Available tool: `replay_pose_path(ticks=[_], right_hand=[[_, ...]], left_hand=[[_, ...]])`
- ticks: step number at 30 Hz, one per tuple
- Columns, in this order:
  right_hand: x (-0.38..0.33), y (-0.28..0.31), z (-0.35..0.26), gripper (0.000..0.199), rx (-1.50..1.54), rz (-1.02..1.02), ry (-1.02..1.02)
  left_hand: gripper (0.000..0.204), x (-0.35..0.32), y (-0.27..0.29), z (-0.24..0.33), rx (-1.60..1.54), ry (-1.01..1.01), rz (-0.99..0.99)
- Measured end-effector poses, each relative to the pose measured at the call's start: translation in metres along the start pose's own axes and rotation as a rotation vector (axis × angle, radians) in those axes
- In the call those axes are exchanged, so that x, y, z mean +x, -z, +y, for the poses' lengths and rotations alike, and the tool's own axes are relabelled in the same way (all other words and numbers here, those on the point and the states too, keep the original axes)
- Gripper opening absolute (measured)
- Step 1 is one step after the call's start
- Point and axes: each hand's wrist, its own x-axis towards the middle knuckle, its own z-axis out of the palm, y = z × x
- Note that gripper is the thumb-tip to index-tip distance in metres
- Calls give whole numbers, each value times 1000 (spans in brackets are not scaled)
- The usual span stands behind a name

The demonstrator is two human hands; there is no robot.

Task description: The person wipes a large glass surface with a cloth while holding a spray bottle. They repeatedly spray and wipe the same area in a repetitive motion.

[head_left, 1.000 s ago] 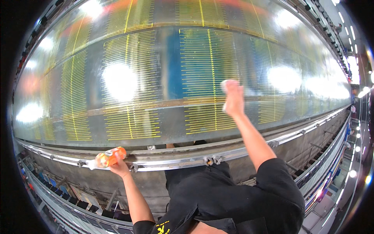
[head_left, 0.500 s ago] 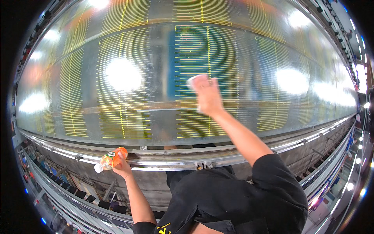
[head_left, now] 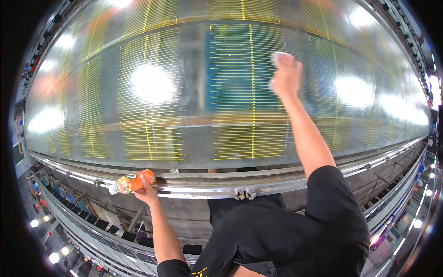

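Note:
A clear plastic bottle [head_left: 131,182] with an orange label and white cap is gripped in my left hand [head_left: 146,191]. It lies nearly sideways, cap pointing left, over the metal rail at the table's near edge. My right hand [head_left: 287,76] reaches far out over the glossy table surface [head_left: 194,92], pressing a white cloth [head_left: 279,58] that shows only in part past the fingers. The cloth is at the right edge of a block of thin yellow lines [head_left: 230,92] marked on the surface.
A metal rail [head_left: 217,188] runs along the near edge, with small metal fittings [head_left: 244,194] in front of my body. More yellow-lined blocks [head_left: 150,101] lie left and right. Bright lamp reflections [head_left: 152,84] glare on the surface. Racks and walkways [head_left: 83,207] stand below the rail.
My right hand has moved right and farther away across the surface with the cloth. My left hand still holds the bottle, now tilted a little flatter.

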Motion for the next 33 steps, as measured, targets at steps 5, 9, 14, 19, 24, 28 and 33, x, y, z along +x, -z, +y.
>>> replay_pose_path(ticks=[5,9,14,19,24,28,33], right_hand=[[22,-47,-85,63,123,274,-123],[30,-54,-152,55,343,111,305],[8,-12,2,56,-6,24,3],[27,-51,-117,55,170,281,-6],[10,-45,-126,50,396,102,404],[-21,-26,21,54,-12,129,-88],[-8,-58,-136,54,285,274,89]], left_hand=[[37,6,-11,-5,-67,68,40],[37,5,-13,0,-10,39,71],[38,-2,-2,4,69,97,65],[33,7,-17,10,-30,76,49],[43,-1,-6,9,4,90,67],[44,3,-8,16,35,76,55],[44,3,-17,32,84,67,46]])
